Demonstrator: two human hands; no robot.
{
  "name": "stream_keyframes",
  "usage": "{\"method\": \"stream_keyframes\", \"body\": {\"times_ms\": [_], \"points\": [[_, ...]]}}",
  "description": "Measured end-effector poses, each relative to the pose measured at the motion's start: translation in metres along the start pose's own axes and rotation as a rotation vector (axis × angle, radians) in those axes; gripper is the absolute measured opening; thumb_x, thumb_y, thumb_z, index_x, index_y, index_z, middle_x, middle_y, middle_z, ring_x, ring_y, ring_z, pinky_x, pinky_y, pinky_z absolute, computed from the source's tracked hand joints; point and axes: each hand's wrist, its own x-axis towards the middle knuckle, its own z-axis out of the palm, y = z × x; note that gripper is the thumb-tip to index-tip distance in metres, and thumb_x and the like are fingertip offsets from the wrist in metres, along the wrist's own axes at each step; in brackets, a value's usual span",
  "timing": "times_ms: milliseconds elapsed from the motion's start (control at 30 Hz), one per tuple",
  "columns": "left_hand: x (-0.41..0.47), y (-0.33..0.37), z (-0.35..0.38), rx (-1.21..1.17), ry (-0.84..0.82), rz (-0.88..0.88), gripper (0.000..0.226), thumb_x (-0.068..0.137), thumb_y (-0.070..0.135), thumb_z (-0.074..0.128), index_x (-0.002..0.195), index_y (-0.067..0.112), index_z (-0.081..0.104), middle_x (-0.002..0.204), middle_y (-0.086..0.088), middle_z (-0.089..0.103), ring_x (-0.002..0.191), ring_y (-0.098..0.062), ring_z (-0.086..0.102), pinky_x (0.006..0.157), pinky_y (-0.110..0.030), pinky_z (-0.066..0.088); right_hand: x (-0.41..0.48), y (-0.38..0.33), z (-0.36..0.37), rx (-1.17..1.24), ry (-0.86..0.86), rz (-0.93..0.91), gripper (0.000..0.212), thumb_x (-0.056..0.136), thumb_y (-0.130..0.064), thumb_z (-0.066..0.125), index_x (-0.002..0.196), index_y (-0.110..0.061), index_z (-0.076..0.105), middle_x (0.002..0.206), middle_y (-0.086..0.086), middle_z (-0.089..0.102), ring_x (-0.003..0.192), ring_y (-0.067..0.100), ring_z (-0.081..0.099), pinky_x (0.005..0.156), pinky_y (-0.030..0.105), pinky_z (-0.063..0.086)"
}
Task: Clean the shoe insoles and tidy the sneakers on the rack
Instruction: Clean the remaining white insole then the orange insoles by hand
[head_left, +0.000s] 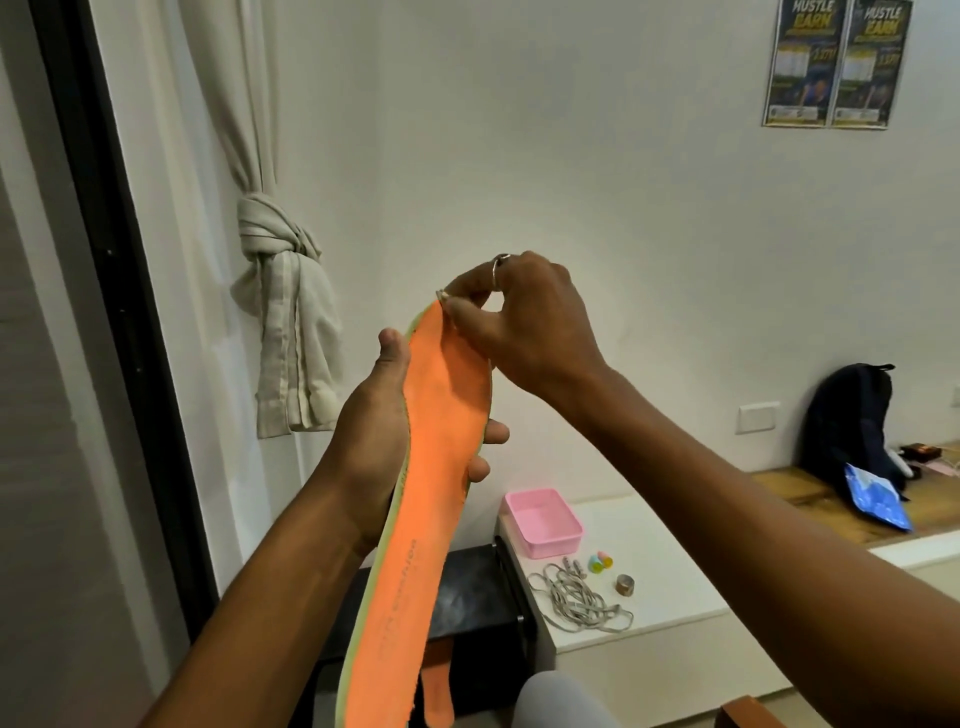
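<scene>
- The orange insole (441, 467) is held up in the air in front of the white wall, printed side toward the camera, toe end uppermost and heel end running down to the bottom of the frame
- A pale green edge shows along its left side
- The left hand (374, 431) grasps the insole around its middle from behind: the thumb lies up the left edge and two fingertips curl round the right edge
- The right hand (524, 322), with a ring (500, 260) on one finger, pinches the toe tip of the insole between thumb and fingertips; whether something small sits in that pinch cannot be told
- A second orange insole (436, 696) shows low in the frame, beside the black rack top (467, 597)
- On the white counter (649, 582) to the right stand a pink tray (556, 543), a tangle of grey laces (576, 597) and a few small coloured caps (600, 564)
- Farther right, a dark backpack (847, 415) leans on the wall with a blue packet (878, 504) against it
- A knotted cream curtain (285, 312) hangs at the left, and two posters (836, 62) are on the wall at upper right
</scene>
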Motion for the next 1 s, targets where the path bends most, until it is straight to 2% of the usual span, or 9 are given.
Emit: {"method": "stream_keyframes", "body": {"times_ms": [67, 133, 233, 300, 400, 500, 700, 867, 1000], "points": [[-0.002, 0.002, 0.000, -0.022, -0.045, 0.024, 0.073, 0.098, 0.071, 0.018, 0.137, 0.025, 0.060, 0.103, -0.021, 0.068, 0.055, -0.027, 0.066, 0.050, -0.032, 0.047, -0.006, -0.006, 0.003, 0.036, -0.016, -0.058, 0.011, 0.087, -0.029, 0.072, 0.094, -0.025, 0.081, 0.084, -0.011, 0.073, 0.080, 0.008, 0.059, 0.070, 0.028, 0.047], [0.001, -0.001, 0.000, -0.016, -0.008, 0.047, 0.073, 0.099, 0.070, 0.018, 0.131, 0.024, 0.064, 0.098, -0.020, 0.071, 0.059, -0.028, 0.066, 0.050, -0.032, 0.047, -0.015, -0.011, 0.005, 0.050, -0.034, -0.124, 0.011, 0.087, -0.028, 0.073, 0.094, -0.024, 0.081, 0.084, -0.010, 0.072, 0.080, 0.011, 0.058, 0.071, 0.026, 0.044], [0.001, -0.001, 0.001, -0.020, 0.018, 0.061, 0.072, 0.098, 0.070, 0.020, 0.134, 0.023, 0.062, 0.105, -0.018, 0.072, 0.065, -0.030, 0.068, 0.048, -0.032, 0.048, -0.010, -0.001, 0.000, -0.032, 0.034, -0.096, 0.013, 0.087, -0.032, 0.071, 0.094, -0.026, 0.081, 0.085, -0.011, 0.073, 0.082, 0.012, 0.056, 0.072, 0.032, 0.046], [0.000, -0.003, 0.005, 0.003, 0.034, 0.053, 0.073, 0.098, 0.069, 0.020, 0.136, 0.022, 0.060, 0.107, -0.020, 0.069, 0.061, -0.028, 0.068, 0.049, -0.032, 0.048, -0.006, 0.005, -0.004, -0.083, 0.040, -0.038, 0.014, 0.088, -0.034, 0.070, 0.093, -0.027, 0.080, 0.085, -0.013, 0.073, 0.084, 0.010, 0.056, 0.074, 0.034, 0.047], [0.000, -0.005, 0.004, 0.009, 0.041, 0.084, 0.073, 0.099, 0.068, 0.020, 0.135, 0.020, 0.061, 0.109, -0.024, 0.069, 0.063, -0.027, 0.068, 0.047, -0.032, 0.049, -0.018, 0.002, -0.007, -0.137, -0.037, -0.066, 0.013, 0.088, -0.035, 0.069, 0.090, -0.027, 0.079, 0.084, -0.012, 0.072, 0.085, 0.013, 0.056, 0.078, 0.035, 0.044], [0.003, -0.006, 0.004, -0.005, 0.070, 0.106, 0.075, 0.099, 0.068, 0.017, 0.124, 0.016, 0.067, 0.108, -0.024, 0.073, 0.070, -0.028, 0.069, 0.050, -0.032, 0.051, -0.028, -0.004, -0.014, -0.192, -0.155, -0.110, 0.012, 0.089, -0.033, 0.068, 0.090, -0.028, 0.079, 0.084, -0.012, 0.071, 0.086, 0.013, 0.056, 0.078, 0.032, 0.037], [-0.002, -0.003, 0.002, 0.037, 0.043, 0.085, 0.076, 0.099, 0.067, 0.019, 0.135, 0.014, 0.060, 0.109, -0.031, 0.068, 0.057, -0.028, 0.068, 0.046, -0.031, 0.052, -0.013, 0.000, -0.014, -0.248, -0.071, -0.059, 0.012, 0.089, -0.032, 0.068, 0.091, -0.027, 0.079, 0.085, -0.010, 0.072, 0.084, 0.014, 0.054, 0.078, 0.030, 0.033], [0.004, -0.006, -0.002, 0.019, 0.060, 0.097, 0.077, 0.099, 0.069, 0.019, 0.125, 0.016, 0.069, 0.102, -0.018, 0.074, 0.068, -0.030, 0.066, 0.057, -0.037, 0.055, -0.039, -0.015, -0.017, -0.300, -0.299, -0.089, 0.016, 0.079, -0.035, 0.064, 0.078, -0.024, 0.075, 0.073, -0.006, 0.069, 0.079, 0.016, 0.059, 0.080, 0.036, 0.045], [0.005, -0.006, 0.001, 0.029, 0.071, 0.106, 0.071, 0.100, 0.066, 0.019, 0.131, 0.019, 0.063, 0.111, -0.018, 0.074, 0.079, -0.033, 0.072, 0.053, -0.039, 0.057, -0.023, -0.004, -0.015, -0.309, -0.216, -0.032, 0.014, 0.085, -0.033, 0.064, 0.084, -0.024, 0.075, 0.080, -0.006, 0.071, 0.085, 0.017, 0.059, 0.081, 0.034, 0.041]]}}
